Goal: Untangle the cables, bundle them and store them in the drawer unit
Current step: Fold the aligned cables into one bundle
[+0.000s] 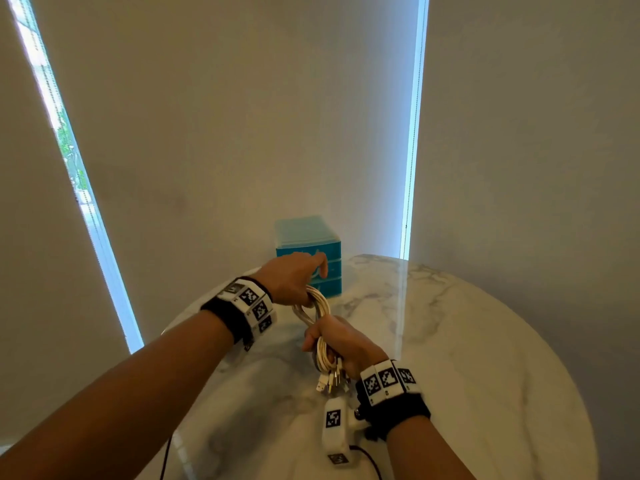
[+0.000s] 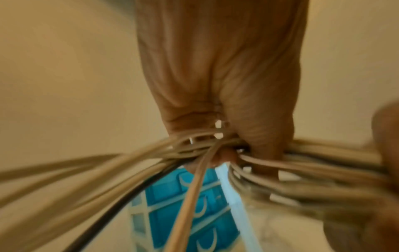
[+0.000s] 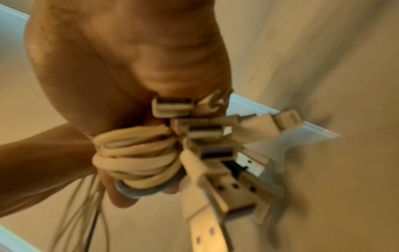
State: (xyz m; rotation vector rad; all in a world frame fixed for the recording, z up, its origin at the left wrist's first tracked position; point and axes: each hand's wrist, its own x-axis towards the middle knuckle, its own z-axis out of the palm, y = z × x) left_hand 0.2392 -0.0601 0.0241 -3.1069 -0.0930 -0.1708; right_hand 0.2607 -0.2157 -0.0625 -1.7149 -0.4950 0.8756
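A bundle of white cables (image 1: 317,308) stretches between both hands above the marble table (image 1: 450,341). My left hand (image 1: 294,277) grips the far loop end of the cables (image 2: 194,150), just in front of the blue drawer unit (image 1: 308,252). My right hand (image 1: 341,344) grips the near end of the coiled cables (image 3: 134,156). Several USB plugs (image 1: 330,381) hang from under that fist, and the plugs (image 3: 200,133) fill the right wrist view. The drawer unit (image 2: 194,213) shows three shut drawers with curved handles.
The drawer unit stands at the round table's far edge, against pale window blinds (image 1: 242,133). A thin black cord (image 1: 369,457) trails from the wrist camera over the table's near edge. Bare marble lies to the right of my hands.
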